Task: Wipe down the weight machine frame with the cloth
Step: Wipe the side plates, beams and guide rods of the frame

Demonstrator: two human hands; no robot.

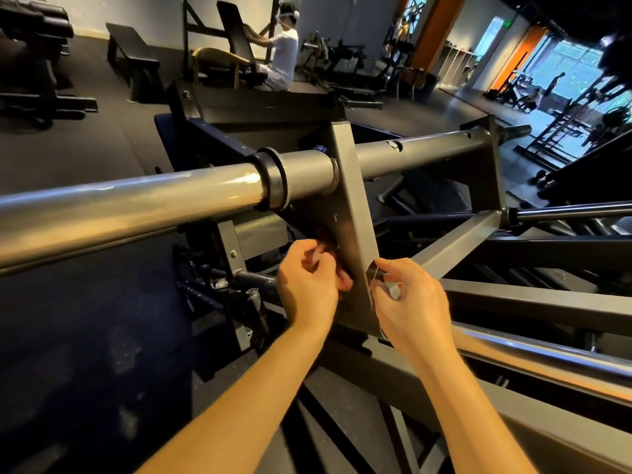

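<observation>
The weight machine frame is grey steel. Its flat upright (345, 186) crosses a thick horizontal bar (136, 203) at centre. My left hand (307, 285) is at the upright's left face with its fingers curled and blurred, and what they hold is hidden. My right hand (410, 302) is at the upright's right edge, thumb and forefinger pinching a thin grey cloth (390, 289) that is hard to tell from the metal. The cloth seems to lie against the lower upright between the hands.
A slanted grey beam (458, 241) and a shiny rail (547, 357) run to the right of my hands. Dark brackets and bolts (236, 278) sit at lower left. A seated person (284, 59) and other gym machines are far behind on the dark floor.
</observation>
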